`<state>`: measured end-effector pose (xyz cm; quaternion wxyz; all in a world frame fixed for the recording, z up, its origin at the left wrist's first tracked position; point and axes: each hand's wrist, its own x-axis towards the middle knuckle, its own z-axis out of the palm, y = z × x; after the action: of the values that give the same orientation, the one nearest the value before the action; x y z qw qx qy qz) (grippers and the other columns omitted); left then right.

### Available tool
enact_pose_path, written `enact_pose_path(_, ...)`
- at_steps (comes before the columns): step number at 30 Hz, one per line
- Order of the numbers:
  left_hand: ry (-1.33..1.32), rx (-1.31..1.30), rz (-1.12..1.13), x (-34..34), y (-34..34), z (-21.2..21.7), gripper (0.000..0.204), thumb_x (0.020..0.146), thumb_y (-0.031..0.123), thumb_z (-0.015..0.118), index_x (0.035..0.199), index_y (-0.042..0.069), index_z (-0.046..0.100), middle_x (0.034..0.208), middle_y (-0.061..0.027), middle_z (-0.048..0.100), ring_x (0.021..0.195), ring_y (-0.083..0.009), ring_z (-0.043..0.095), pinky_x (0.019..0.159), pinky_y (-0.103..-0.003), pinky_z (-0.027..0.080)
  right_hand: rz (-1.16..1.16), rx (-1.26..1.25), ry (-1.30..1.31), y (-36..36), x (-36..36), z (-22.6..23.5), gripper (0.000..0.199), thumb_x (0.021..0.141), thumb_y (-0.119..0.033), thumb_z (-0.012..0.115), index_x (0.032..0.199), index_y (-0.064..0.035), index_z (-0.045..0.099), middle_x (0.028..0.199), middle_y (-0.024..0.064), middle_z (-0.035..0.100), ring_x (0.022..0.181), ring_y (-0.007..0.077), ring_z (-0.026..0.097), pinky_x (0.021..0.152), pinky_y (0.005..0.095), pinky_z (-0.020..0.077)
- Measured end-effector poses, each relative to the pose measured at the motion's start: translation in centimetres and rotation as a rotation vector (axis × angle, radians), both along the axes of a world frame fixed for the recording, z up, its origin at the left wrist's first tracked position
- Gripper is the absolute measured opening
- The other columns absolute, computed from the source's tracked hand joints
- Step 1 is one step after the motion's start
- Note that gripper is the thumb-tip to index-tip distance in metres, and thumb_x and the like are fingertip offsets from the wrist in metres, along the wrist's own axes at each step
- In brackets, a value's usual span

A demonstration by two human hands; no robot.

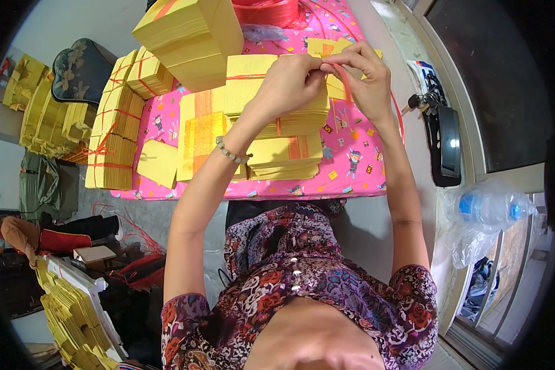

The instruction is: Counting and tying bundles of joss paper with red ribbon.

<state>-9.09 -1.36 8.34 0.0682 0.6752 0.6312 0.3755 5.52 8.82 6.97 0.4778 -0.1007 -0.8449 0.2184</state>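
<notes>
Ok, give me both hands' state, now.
Left hand: closed; what it pinches can't be told.
Right hand: pinching a thin red plastic strand.

Under our left hand (299,77) we see a rectangular stack of matt yellow paper sheets (246,92); from our right hand (370,71) hangs smooth, slightly shiny red plastic strip (344,75). Below both, the bench's pink printed cover (166,111) looks like smooth, glossy plastic.

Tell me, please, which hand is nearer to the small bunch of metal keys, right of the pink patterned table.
Right. The right hand is apart from the keys, to their left; the left hand is farther left, over the red-tied stack of yellow paper.
</notes>
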Motion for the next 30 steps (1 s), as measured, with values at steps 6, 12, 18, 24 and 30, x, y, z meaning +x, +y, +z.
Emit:
enact_pose_path(6, -0.206, -0.138, -0.012, -0.1, 0.5, -0.3, 0.026, 0.087, 0.023, 0.061, 0.099, 0.001, 0.068, 0.072, -0.0092, 0.066, 0.063, -0.0115, 0.058, 0.06, -0.029, 0.046, 0.13, -0.274, -0.017, 0.6, -0.4, -0.1, 0.012, 0.08, -0.012, 0.07, 0.089, -0.0043, 0.07, 0.081, 0.0036, 0.062, 0.078, 0.0125, 0.06, 0.07, 0.0249, 0.0487)
enact_pose_path(12, -0.36, -0.174, 0.019, -0.7, 1.4, -0.9, 0.027, 0.086, 0.028, 0.063, 0.091, 0.003, 0.072, 0.072, -0.0038, 0.067, 0.061, -0.0076, 0.057, 0.057, -0.026, 0.045, 0.046, -0.399, -0.14, 0.7, 0.9, -0.2, 0.019, 0.088, -0.021, 0.062, 0.088, -0.0028, 0.067, 0.073, 0.0031, 0.062, 0.069, 0.0085, 0.057, 0.063, 0.0249, 0.046)
enact_pose_path(18, -0.522, -0.287, -0.016, -1.5, 1.3, -0.1, 0.022, 0.082, 0.024, 0.068, 0.085, 0.003, 0.072, 0.07, -0.0075, 0.068, 0.061, -0.0088, 0.061, 0.055, -0.027, 0.046, -0.054, -0.384, -0.223, -1.5, 2.2, -1.8, 0.024, 0.089, -0.026, 0.061, 0.086, -0.0028, 0.066, 0.069, 0.0056, 0.06, 0.063, 0.0103, 0.056, 0.06, 0.0275, 0.0446)
enact_pose_path(24, 0.163, 0.101, -0.143, -1.5, 1.0, 0.3, 0.013, 0.08, 0.009, 0.06, 0.09, 0.008, 0.067, 0.072, -0.0101, 0.067, 0.063, -0.0262, 0.064, 0.057, -0.037, 0.05, 0.049, -0.696, -0.161, 1.0, 1.1, -3.0, 0.024, 0.092, -0.025, 0.057, 0.098, -0.0027, 0.064, 0.084, 0.0034, 0.064, 0.074, 0.0101, 0.059, 0.067, 0.0262, 0.048)
enact_pose_path(30, 0.497, 0.329, -0.113, -2.1, 1.4, -0.9, 0.019, 0.08, 0.004, 0.055, 0.097, 0.011, 0.059, 0.074, -0.0084, 0.064, 0.066, -0.029, 0.063, 0.055, -0.038, 0.05, 0.504, -0.975, -0.149, 2.7, -1.4, -3.6, 0.025, 0.097, -0.026, 0.05, 0.104, -0.0055, 0.063, 0.079, -0.0044, 0.056, 0.067, 0.0048, 0.05, 0.063, 0.0203, 0.0444)
